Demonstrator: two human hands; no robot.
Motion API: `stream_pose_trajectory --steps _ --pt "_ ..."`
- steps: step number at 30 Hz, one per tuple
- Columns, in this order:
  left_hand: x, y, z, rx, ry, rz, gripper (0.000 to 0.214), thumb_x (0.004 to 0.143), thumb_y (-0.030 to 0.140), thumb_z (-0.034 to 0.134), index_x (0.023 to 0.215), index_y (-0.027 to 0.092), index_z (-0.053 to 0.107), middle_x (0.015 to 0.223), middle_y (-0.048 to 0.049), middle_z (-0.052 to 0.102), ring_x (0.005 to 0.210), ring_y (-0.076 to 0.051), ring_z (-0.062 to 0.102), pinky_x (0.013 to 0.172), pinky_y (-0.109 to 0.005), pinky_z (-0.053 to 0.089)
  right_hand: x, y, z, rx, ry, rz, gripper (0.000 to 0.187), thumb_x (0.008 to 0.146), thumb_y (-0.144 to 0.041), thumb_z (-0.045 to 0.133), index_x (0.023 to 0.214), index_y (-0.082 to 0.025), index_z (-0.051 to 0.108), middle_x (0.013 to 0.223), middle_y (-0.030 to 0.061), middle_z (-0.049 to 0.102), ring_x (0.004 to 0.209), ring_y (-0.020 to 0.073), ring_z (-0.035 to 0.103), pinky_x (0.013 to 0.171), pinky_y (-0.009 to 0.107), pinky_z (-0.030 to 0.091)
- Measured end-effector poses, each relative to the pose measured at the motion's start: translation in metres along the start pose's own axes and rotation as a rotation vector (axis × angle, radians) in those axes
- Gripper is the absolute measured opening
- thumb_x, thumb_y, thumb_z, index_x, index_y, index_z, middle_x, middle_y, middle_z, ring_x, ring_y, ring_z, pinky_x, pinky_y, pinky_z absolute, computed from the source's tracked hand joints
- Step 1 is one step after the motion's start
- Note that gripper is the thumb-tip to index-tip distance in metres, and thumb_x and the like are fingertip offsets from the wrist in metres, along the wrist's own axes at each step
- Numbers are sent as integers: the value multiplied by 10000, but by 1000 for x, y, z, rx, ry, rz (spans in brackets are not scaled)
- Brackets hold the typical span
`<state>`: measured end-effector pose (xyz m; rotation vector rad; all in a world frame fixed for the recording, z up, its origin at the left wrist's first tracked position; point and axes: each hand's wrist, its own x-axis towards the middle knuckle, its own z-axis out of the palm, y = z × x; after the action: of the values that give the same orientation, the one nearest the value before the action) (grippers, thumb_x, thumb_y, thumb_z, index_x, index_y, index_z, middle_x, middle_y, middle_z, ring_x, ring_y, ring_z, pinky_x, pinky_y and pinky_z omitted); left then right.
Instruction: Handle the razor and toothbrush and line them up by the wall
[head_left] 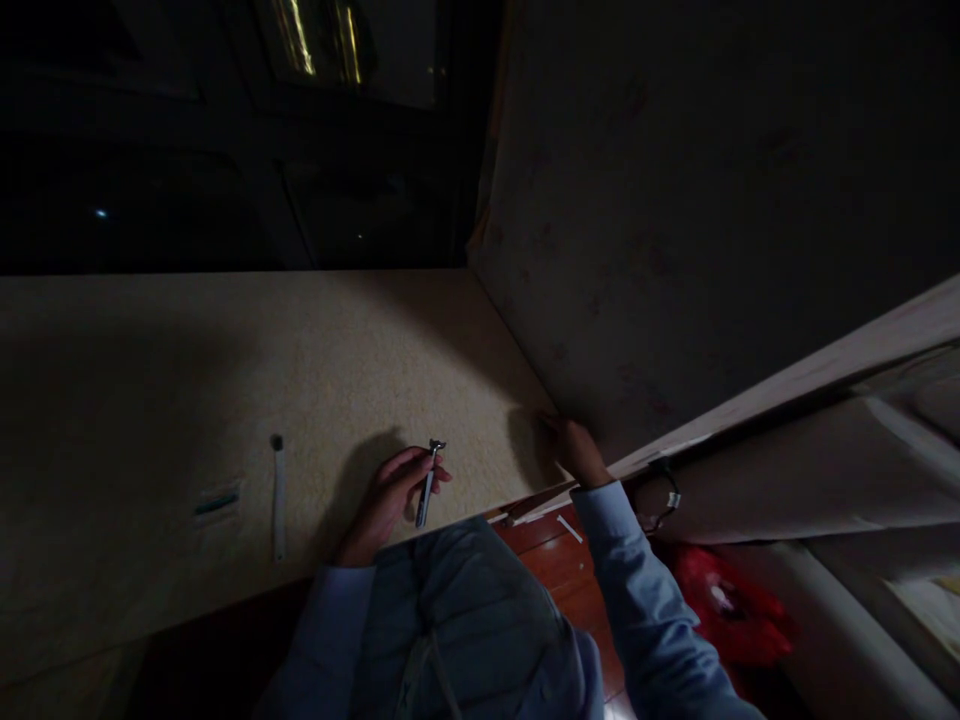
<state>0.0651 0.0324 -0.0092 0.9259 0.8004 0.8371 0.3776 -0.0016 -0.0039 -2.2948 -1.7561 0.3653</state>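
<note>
In the head view my left hand [394, 495] is closed round a slim tool with a grey handle and a small shiny metal head, which looks like a razor [425, 495]. It is held upright just above the near edge of the pale tabletop [300, 380], head pointing away from me. My right hand [577, 448] is at the table's right end, close against the wall. Its fingers point left and lie in deep shadow, so whether they hold anything is hidden.
Left of my hands lie a long pale strip [280, 505] with a dark round end and a small clear packet [217, 503] holding something green. The wall [637, 250] bounds the table on the right. Below are a reddish floor [544, 560] and a red bag [731, 605].
</note>
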Motion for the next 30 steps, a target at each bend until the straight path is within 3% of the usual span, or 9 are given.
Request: stream_pose_trajectory --steps 9,18,22,27,30 --pt "0 1 0 0 21 -15 378 695 472 802 848 138 713 737 -83 733 641 -144 609 607 -242 460 5 8 -5 -76 -23 -31 461 897 -51 499 1284 -208 693 1176 127 747 1091 254 713 909 257 519" --pt "0 0 0 -9 37 -11 391 671 469 822 848 134 725 734 -84 729 634 -154 620 621 -257 480 6 20 6 -9 90 -86 449 847 -33 510 1193 -206 737 1111 129 770 1005 268 729 846 296 527" --pt "1 -1 1 -7 68 -3 413 640 470 845 854 132 740 859 -107 751 637 -162 646 641 -285 512 1 24 8 39 136 -90 448 821 -51 551 1192 -230 727 1013 105 788 913 252 726 773 283 520" --pt "5 -5 0 -62 143 -25 477 550 488 897 835 134 751 892 -104 756 673 -171 680 665 -279 530 -26 8 24 151 314 -129 457 840 -62 508 1234 -204 690 1077 129 719 906 228 674 788 313 513" --pt "6 -7 -1 -84 168 -15 479 533 479 907 823 134 745 875 -97 752 668 -164 679 623 -259 518 -41 -11 44 202 319 -185 334 903 -137 490 1126 -201 731 1001 105 698 826 199 649 731 288 492"
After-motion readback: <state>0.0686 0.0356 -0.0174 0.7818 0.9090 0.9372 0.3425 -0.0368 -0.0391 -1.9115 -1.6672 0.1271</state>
